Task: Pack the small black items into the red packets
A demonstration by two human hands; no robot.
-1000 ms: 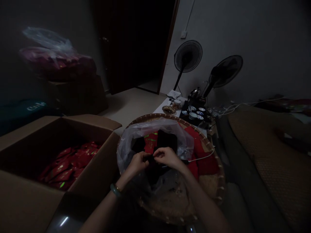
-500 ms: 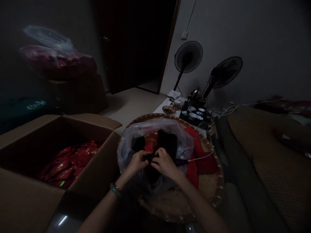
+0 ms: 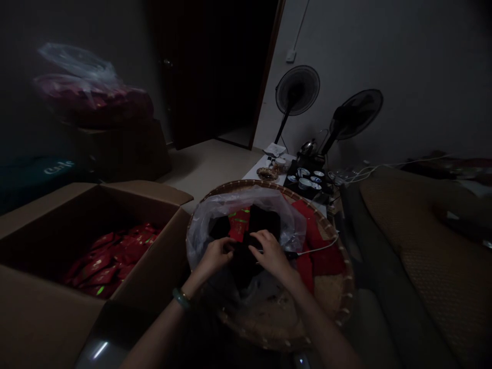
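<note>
A heap of black material [image 3: 244,266], perhaps cloth, lies in and over a clear plastic bag [image 3: 207,210] on a round woven tray [image 3: 328,294]. My left hand [image 3: 216,254] has its fingers bent down onto the heap's left edge, thumb and fingers closing on the black material. Across from it, my right hand [image 3: 269,253] curls its fingers around a dark, slim corded tool [image 3: 291,255]; its tip is too dark to make out. A white cord [image 3: 319,248] runs from the tool to the right. Just beyond my hands a red packet [image 3: 239,223] with gold-green print stands in the bag.
Red cloth pieces [image 3: 326,260] lie on the tray's right side. At left, an open cardboard box [image 3: 128,279] contains many red packets [image 3: 102,264]. Ahead, a low table [image 3: 255,171] holds cups [image 3: 305,183]; two fans [image 3: 298,89] stand behind it. A woven mat [image 3: 434,246] is at right.
My hands have moved slightly apart, the right one shifting right and up a little. More black material shows between them. The tray, box and red packet stay put.
</note>
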